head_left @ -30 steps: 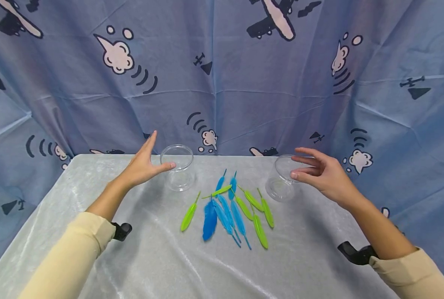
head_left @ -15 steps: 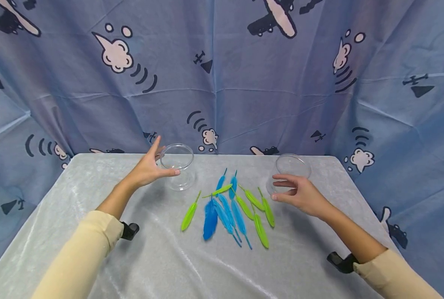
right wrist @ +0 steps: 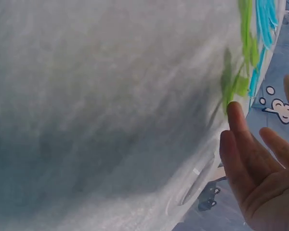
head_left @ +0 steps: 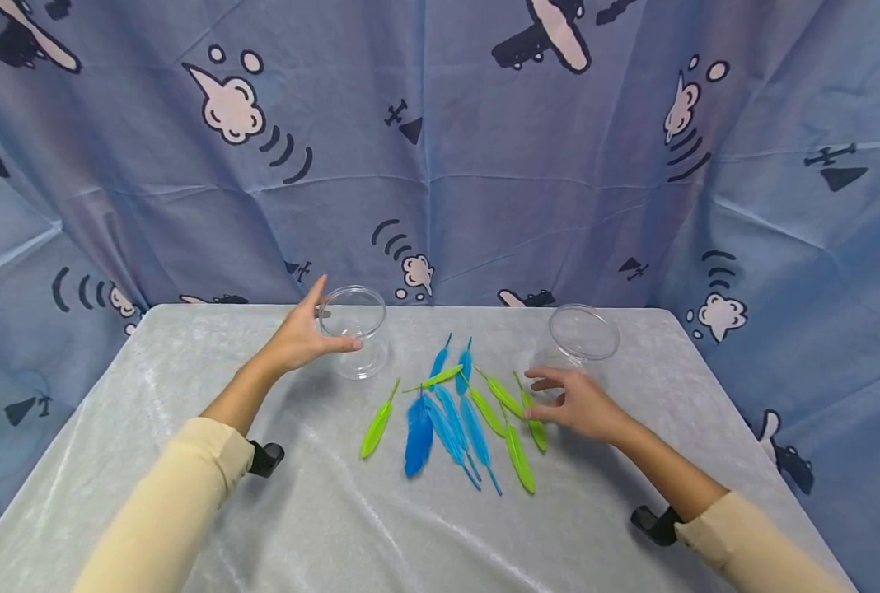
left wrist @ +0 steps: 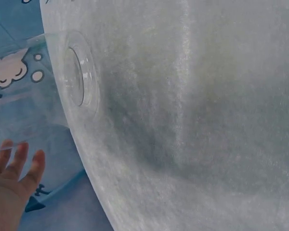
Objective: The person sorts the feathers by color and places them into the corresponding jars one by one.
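Observation:
My left hand [head_left: 299, 336] is beside a clear plastic cup [head_left: 366, 360] at the back left, thumb in front of its wall and fingers around the far side. In the left wrist view those fingers [left wrist: 32, 173] look extended next to the cup; whether they touch it I cannot tell. Over the right edge of the feather group hovers my right hand [head_left: 581, 405], fingers loosely bent and apart, holding nothing. Green feathers [head_left: 517, 461] lie under and near its fingertips. Blue feathers [head_left: 419, 436] lie left of those. A second clear cup [head_left: 584, 333] stands behind the right hand, partly hidden.
Pale grey cloth covers the table [head_left: 321, 527]. One green feather [head_left: 376, 428] lies apart at the left of the group. A blue curtain [head_left: 470, 239] with printed planes hangs behind the table's back edge.
My right hand has moved left and toward the front, from the right cup to the green feathers. My left hand has shifted slightly right along the left cup. Cups and feathers have not moved.

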Motion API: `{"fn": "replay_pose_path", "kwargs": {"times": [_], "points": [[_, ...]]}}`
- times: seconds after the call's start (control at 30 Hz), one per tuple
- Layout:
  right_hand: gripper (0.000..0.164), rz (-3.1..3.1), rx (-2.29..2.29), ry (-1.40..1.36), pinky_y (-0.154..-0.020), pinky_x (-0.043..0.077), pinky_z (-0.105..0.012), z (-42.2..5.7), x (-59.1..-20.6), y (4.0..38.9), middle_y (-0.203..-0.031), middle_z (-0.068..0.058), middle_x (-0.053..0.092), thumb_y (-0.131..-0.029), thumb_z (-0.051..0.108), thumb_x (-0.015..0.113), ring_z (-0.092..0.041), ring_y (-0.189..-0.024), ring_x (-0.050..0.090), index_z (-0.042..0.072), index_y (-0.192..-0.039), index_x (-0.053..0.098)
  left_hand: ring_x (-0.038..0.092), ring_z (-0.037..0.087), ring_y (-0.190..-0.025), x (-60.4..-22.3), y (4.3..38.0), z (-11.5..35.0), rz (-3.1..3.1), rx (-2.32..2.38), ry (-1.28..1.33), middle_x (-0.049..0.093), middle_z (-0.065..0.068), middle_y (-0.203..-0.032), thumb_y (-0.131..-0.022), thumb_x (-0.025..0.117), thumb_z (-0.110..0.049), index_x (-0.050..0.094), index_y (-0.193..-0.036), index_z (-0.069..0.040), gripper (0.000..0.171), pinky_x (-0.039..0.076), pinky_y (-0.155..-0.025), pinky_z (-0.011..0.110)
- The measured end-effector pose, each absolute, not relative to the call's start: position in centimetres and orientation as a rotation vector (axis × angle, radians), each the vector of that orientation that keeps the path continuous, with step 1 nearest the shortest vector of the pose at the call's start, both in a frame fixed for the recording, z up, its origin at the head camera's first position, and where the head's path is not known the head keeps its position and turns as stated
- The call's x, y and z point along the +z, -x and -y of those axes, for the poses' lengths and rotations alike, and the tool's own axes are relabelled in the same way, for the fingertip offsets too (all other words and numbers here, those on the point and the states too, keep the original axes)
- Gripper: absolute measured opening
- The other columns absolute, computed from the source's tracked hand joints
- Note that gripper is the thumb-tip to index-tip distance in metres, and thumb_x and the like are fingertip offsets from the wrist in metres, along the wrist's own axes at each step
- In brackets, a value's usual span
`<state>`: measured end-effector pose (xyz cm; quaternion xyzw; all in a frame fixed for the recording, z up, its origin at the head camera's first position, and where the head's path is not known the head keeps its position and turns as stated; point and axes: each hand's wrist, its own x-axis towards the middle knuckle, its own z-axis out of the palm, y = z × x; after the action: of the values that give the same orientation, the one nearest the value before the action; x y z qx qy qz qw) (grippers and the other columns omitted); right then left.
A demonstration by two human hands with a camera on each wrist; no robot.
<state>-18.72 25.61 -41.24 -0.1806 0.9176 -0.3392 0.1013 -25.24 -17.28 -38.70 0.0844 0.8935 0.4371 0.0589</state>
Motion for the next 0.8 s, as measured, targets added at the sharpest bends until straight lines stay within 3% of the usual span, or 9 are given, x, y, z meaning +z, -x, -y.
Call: {"fn": "replay_pose_path", "kwargs": {"times": [0.23, 0.47, 0.8], "points": [[0.067, -2.706, -0.965, 0.463, -0.071, 0.056, -0.037, -25.4, -41.8, 18.7, -0.123, -0.027, 0.064, -0.082, 0.026, 0.083, -0.028, -0.09, 0.069, -0.003, -0.136, 0.055, 0.036, 0.038, -0.14, -39.0, 24.8, 17.2, -2.724, 1.326, -0.259, 0.031, 0.022, -0.155, -0.073, 0.089, -0.039, 0.011, -0.16, -0.009, 0.12, 0.033, -0.11, 0.06], [0.065, -2.736, -0.943, 0.469, -0.061, 0.05, -0.028, -25.1, -42.6, 18.6, -0.122, -0.025, 0.064, -0.082, 0.019, 0.083, -0.015, -0.072, 0.061, -0.002, -0.137, 0.055, 0.034, 0.039, -0.14, -39.9, 24.7, 17.2, -2.748, 1.364, -0.252, 0.033, 0.021, -0.153, -0.072, 0.089, -0.039, 0.024, -0.156, -0.005, 0.111, 0.033, -0.112, 0.057], [0.065, -2.773, -0.95, 0.47, -0.056, 0.05, -0.027, -24.7, -42.9, 18.4, -0.122, -0.023, 0.063, -0.08, 0.009, 0.084, -0.012, -0.068, 0.06, -0.003, -0.137, 0.054, 0.024, 0.032, -0.148, -40.0, 23.9, 17.0, -2.576, 1.597, -0.301, 0.027, 0.019, -0.16, -0.081, 0.085, -0.027, 0.019, -0.157, -0.005, 0.103, 0.027, -0.116, 0.054]]}}
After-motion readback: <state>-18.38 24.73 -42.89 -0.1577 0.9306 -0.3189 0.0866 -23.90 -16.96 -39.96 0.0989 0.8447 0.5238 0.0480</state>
